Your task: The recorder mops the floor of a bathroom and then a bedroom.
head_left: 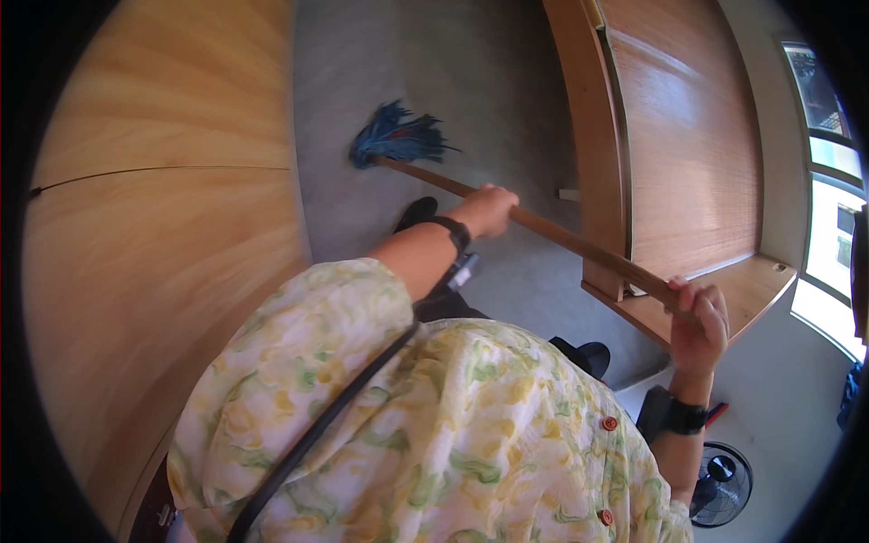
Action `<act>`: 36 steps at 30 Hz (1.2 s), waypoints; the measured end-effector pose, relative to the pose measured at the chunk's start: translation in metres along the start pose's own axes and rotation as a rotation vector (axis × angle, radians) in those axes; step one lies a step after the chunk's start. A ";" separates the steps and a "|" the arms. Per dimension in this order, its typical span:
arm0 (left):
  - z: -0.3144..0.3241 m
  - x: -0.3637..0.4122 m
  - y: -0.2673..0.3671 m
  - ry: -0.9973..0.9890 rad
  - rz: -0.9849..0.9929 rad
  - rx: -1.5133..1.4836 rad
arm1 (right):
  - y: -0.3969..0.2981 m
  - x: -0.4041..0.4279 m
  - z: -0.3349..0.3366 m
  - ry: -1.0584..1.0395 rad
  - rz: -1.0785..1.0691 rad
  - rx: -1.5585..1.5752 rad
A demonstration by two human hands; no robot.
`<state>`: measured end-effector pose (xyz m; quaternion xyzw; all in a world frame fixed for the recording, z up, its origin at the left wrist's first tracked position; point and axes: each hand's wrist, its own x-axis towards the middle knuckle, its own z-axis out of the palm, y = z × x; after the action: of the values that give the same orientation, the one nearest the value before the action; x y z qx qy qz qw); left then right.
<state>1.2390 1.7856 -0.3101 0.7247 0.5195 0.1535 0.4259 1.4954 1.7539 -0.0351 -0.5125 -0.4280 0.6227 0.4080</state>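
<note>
A mop with a wooden handle slants across the view from upper left to lower right. Its blue strip mop head lies spread on the grey floor. My left hand grips the handle partway along, below the head. Close to the handle's top end, my right hand is wrapped around the wood. Both wrists wear black bands. One dark shoe shows behind my left forearm, and another near my shirt.
Tall wooden panels line the left side. At right, a wooden furniture piece with a low ledge stands near the mop handle. A black fan is at lower right, and windows are in the right wall.
</note>
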 end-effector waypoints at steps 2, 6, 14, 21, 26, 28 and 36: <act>-0.014 -0.024 -0.045 0.103 -0.030 0.001 | 0.015 0.028 0.029 -0.129 0.000 -0.048; -0.041 -0.058 -0.087 0.176 -0.115 0.061 | 0.036 0.052 0.072 -0.226 0.120 -0.014; 0.011 -0.046 -0.031 -0.150 -0.063 0.122 | 0.030 -0.029 0.014 0.017 0.126 0.023; 0.081 0.008 0.102 -0.253 0.239 0.060 | -0.022 -0.152 -0.034 0.192 -0.105 -0.350; 0.102 0.038 0.157 -0.440 0.308 0.123 | -0.042 -0.174 -0.010 0.153 -0.164 -0.680; 0.104 0.037 0.167 -0.459 0.297 0.062 | -0.041 -0.175 -0.005 0.096 -0.194 -0.720; 0.074 0.012 0.135 -0.295 0.192 -0.011 | -0.035 -0.155 -0.019 0.093 -0.204 -0.473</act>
<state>1.3770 1.7489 -0.2515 0.7833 0.3787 0.0884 0.4850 1.5385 1.6196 0.0412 -0.5759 -0.5919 0.4365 0.3569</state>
